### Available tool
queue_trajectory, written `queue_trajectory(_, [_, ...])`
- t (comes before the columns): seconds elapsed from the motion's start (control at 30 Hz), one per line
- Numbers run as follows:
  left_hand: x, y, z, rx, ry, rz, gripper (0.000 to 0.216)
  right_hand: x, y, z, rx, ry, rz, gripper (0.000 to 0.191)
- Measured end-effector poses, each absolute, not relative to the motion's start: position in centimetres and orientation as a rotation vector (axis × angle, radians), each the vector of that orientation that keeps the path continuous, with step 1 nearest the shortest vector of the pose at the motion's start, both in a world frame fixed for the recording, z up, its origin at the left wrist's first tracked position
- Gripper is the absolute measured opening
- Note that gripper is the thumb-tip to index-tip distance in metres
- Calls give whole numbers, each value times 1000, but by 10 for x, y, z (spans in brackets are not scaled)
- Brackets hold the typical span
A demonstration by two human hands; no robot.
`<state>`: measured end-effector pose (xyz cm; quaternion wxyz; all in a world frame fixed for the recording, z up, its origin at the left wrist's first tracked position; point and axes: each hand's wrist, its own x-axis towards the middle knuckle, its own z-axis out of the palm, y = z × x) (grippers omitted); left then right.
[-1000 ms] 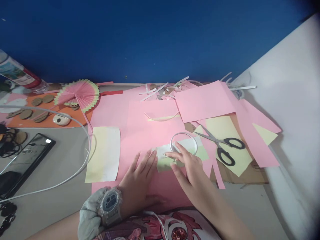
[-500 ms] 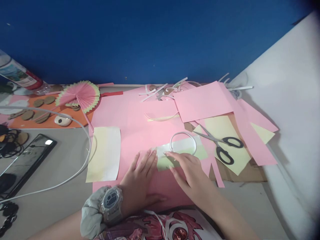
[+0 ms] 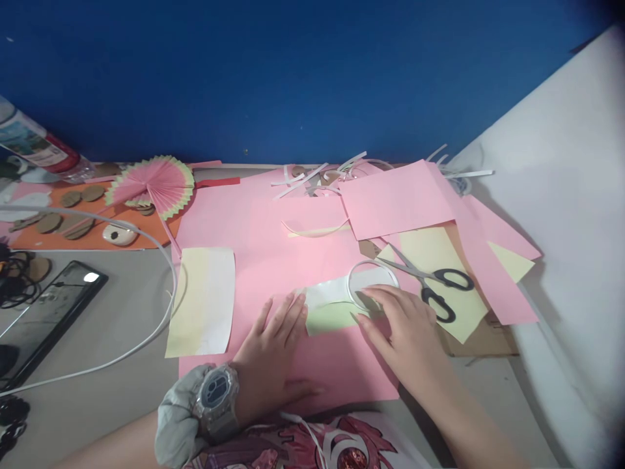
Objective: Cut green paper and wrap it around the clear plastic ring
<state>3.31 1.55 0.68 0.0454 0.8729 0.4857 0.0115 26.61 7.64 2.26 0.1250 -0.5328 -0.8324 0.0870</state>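
My left hand point(image 3: 273, 348) lies flat with its fingers stretched out over the left end of a light green paper strip point(image 3: 329, 320). A band of white tape point(image 3: 327, 290) runs along the strip's upper side, from my left fingertips to a thin white roll of tape point(image 3: 348, 286) standing on the paper. My right hand point(image 3: 405, 332) grips this roll at its lower right, index finger and thumb bent around the rim. Beneath everything is a large pink sheet point(image 3: 263, 228). Scissors point(image 3: 424, 277) with black handles lie just beyond my right hand, blades apart.
A yellow-white paper point(image 3: 202, 303) lies at left, near a white cable point(image 3: 146, 348) and a phone point(image 3: 53, 319). A pink folded fan point(image 3: 151, 185), cardboard discs point(image 3: 73, 225) and a bottle point(image 3: 43, 146) are behind. Pink pieces point(image 3: 395, 198) and white strips sit at back right.
My right hand and the roll of tape have moved right along the green strip, and the white band from the left fingertips is longer. My left hand has stayed in place.
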Motion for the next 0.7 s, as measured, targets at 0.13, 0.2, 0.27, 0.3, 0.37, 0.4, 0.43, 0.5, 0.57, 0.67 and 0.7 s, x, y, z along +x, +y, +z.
queue_trajectory(0.13, [33, 16, 6, 2655, 1482, 39, 98, 268, 78, 23, -1583, -2438, 198, 15])
queue_trajectory(0.2, [33, 16, 7, 2651, 1481, 21, 96, 270, 80, 25, -1575, -2451, 184, 16])
queue_trajectory(0.27, [33, 16, 9, 2651, 1477, -7, 93, 272, 82, 27, -1575, -2465, 186, 19])
queue_trajectory(0.3, [33, 16, 10, 2651, 1480, -16, 92, 273, 83, 28, -1573, -2473, 186, 20])
queue_trajectory(0.37, [34, 16, 11, 2653, 1488, -16, 90, 276, 84, 29, -1561, -2496, 177, 22])
queue_trajectory(0.4, [34, 16, 11, 2655, 1490, -14, 90, 278, 85, 29, -1553, -2506, 168, 22])
queue_trajectory(0.43, [34, 16, 11, 2657, 1493, -9, 90, 280, 86, 29, -1546, -2511, 152, 21])
queue_trajectory(0.5, [33, 16, 11, 2664, 1493, 1, 90, 285, 88, 28, -1545, -2510, 116, 21])
queue_trajectory(0.57, [33, 16, 11, 2666, 1487, 10, 91, 291, 91, 28, -1566, -2494, 69, 20])
queue_trajectory(0.67, [33, 17, 11, 2653, 1473, 2, 91, 294, 96, 31, -1573, -2459, 31, 20])
queue_trajectory(0.7, [33, 17, 11, 2645, 1470, -3, 91, 291, 97, 32, -1545, -2456, 44, 22])
